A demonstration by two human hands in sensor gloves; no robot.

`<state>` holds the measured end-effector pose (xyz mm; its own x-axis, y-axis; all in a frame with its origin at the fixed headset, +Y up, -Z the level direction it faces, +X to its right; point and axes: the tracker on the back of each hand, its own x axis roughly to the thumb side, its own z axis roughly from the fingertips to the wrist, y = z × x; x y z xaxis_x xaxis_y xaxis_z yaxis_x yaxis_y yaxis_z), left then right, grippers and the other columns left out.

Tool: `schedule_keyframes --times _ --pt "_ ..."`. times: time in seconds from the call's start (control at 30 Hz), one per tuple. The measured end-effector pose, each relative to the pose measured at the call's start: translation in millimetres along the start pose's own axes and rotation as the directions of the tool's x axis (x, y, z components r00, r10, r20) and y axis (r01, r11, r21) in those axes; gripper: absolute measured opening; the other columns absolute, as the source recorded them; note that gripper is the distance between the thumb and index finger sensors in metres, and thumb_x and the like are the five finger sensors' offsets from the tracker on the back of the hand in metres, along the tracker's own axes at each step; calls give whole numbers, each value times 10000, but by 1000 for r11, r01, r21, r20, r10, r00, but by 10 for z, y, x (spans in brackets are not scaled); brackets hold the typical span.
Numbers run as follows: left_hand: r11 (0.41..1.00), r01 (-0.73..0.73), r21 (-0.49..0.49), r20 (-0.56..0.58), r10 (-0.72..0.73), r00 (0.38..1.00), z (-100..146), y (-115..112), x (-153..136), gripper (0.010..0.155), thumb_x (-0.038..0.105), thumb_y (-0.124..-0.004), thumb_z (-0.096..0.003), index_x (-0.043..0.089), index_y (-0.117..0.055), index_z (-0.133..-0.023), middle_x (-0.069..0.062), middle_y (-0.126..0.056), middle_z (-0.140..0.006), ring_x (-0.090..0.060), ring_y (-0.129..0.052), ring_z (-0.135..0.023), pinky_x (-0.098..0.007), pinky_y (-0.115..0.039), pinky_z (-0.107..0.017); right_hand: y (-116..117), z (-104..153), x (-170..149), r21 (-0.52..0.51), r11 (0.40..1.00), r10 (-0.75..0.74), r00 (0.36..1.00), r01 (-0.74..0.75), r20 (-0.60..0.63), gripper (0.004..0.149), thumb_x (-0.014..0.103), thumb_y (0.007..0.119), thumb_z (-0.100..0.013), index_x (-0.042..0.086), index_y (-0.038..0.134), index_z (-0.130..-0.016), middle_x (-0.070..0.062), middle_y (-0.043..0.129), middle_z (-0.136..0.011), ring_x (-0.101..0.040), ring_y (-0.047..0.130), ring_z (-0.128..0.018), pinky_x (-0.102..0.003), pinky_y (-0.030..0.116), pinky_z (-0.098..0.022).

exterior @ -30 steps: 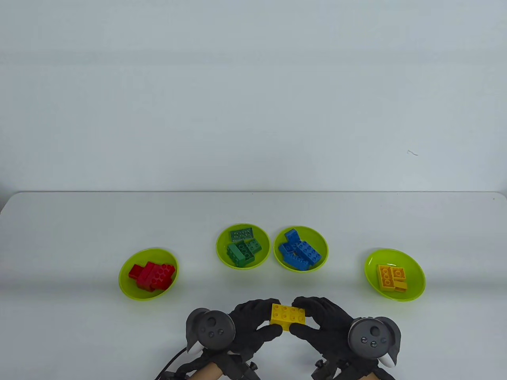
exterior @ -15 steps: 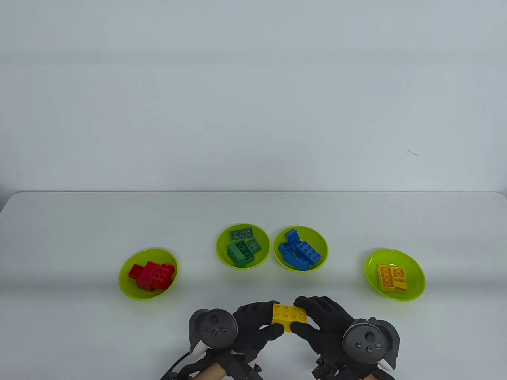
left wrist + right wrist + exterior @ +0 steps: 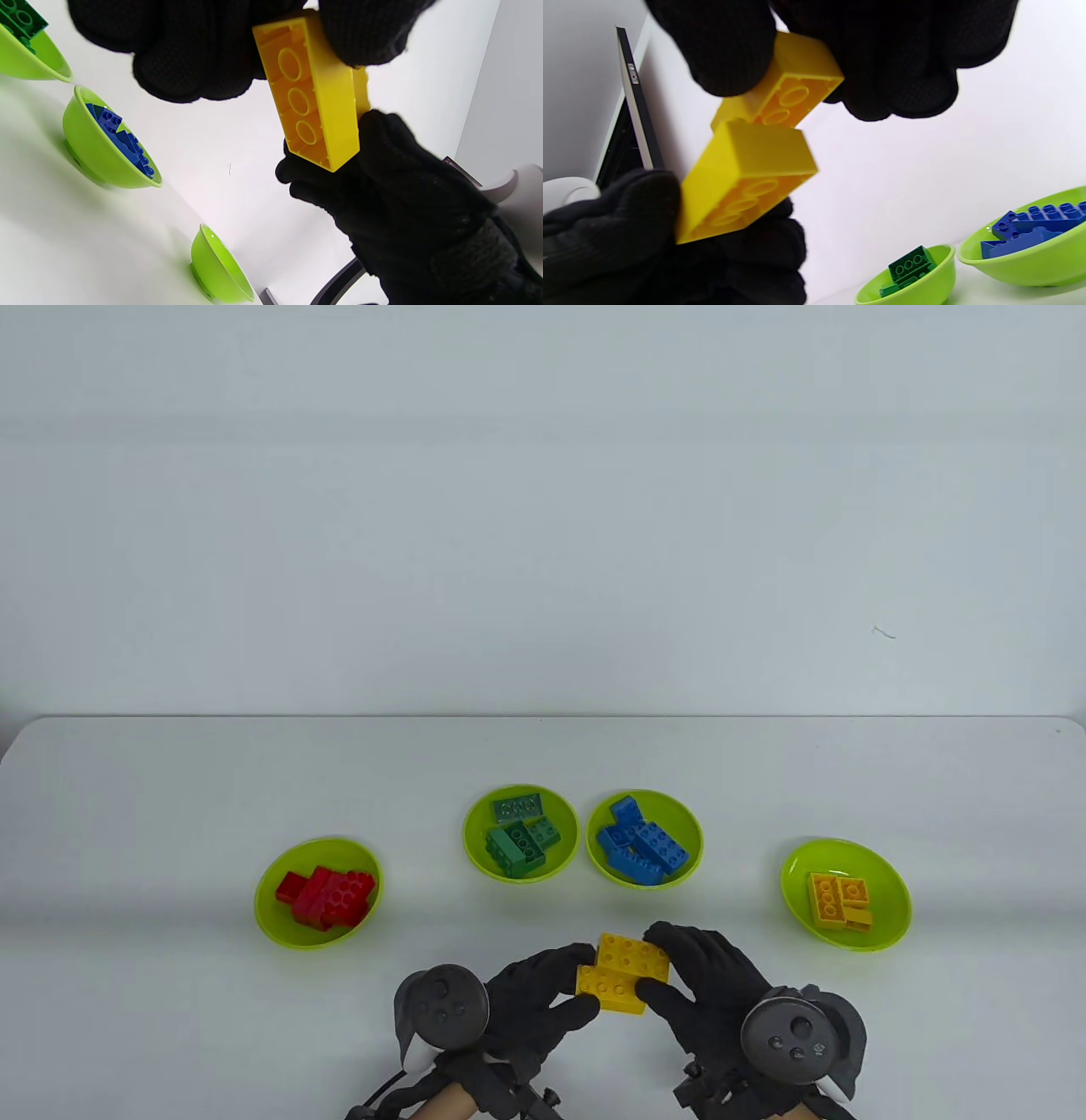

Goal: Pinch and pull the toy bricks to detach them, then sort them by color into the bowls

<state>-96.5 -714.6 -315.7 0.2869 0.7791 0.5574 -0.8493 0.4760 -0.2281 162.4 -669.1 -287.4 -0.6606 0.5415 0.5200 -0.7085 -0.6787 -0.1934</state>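
Two yellow bricks are held low over the table's front edge, partly offset from each other. My left hand [image 3: 585, 980] pinches the nearer yellow brick [image 3: 604, 988] [image 3: 316, 101] [image 3: 746, 178] at its left end. My right hand [image 3: 652, 963] pinches the farther yellow brick [image 3: 635, 954] [image 3: 793, 80] at its right end. In the right wrist view the two bricks are tilted apart, touching at one edge. Behind stand four lime bowls: the red-brick bowl [image 3: 265, 918], green-brick bowl [image 3: 469, 848] [image 3: 925, 292], blue-brick bowl [image 3: 693, 819] [image 3: 93, 148] and yellow-brick bowl [image 3: 891, 891].
A white wall rises behind the table's far edge [image 3: 543, 718]. Each hand carries a dark tracker [image 3: 445, 1005] on its back. Cables and straps hang at the bottom edge near the wrists.
The yellow pair was one aligned stack before. Now the upper brick has shifted up and right with my right hand, and the lower one stays with my left hand.
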Motion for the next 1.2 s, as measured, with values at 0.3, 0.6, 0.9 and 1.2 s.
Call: schedule_keyframes --times 0.3,0.6,0.9,1.2 --pt "997 0 77 4 -1 1000 15 177 -3 643 389 -743 -475 1 -664 -982 -284 -810 -888 -428 -868 -767 -573 -678 -598 -245 -141 -569 -37 992 111 968 -122 -224 593 342 782 -485 -6 721 -961 -267 823 -887 -444 863 -738 -589 639 -625" --pt "996 -1 94 -8 1 1000 20 214 -33 639 380 -755 -470 5 -667 -981 -282 -812 -888 -425 -871 -766 -569 -682 -598 -585 -209 -1289 -24 953 252 835 -302 -489 592 357 801 -482 2 733 -951 -256 837 -875 -434 876 -725 -580 649 -620" --pt "996 4 92 -10 -3 1000 25 212 -33 639 381 -758 -468 7 -671 -979 -280 -818 -884 -424 -875 -763 -568 -685 -597 -525 -143 -1728 87 880 418 673 -468 -611 595 368 818 -476 1 749 -939 -254 856 -855 -430 890 -707 -579 662 -609" --pt "997 3 83 -13 -2 1000 34 203 -36 639 382 -759 -468 6 -674 -977 -279 -819 -884 -423 -876 -762 -568 -686 -596 -451 -131 -1773 44 902 360 692 -430 -626 686 414 793 -488 -18 660 -1003 -287 760 -951 -479 810 -800 -602 596 -653"
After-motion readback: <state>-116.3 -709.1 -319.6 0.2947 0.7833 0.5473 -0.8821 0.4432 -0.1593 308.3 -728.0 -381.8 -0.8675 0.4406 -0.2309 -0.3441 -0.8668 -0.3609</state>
